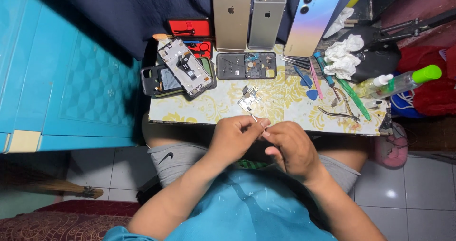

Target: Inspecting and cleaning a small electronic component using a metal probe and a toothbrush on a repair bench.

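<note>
- Yellow-and-white floral covering lies over the small surface, seen from the head camera, with the person's knees under its near edge.
- Left hand sits at 6 o'clock of the surface, fingers pinched narrow around a thin metal tool whose tip points toward 12 o'clock.
- Right hand is just beside it at 3 o'clock, fingertips curled and touching the left hand's fingers; what it grips is hidden.
- Small circuit board lies on the surface just beyond the tool tip, at 12 o'clock of the hands.
- Dark phone frame lies further toward 12 o'clock; an opened phone body lies at 10 o'clock.
- Three phones lean back-up along the far edge.
- Blue pry tools, side cutters and crumpled tissue lie at 2 o'clock.
</note>
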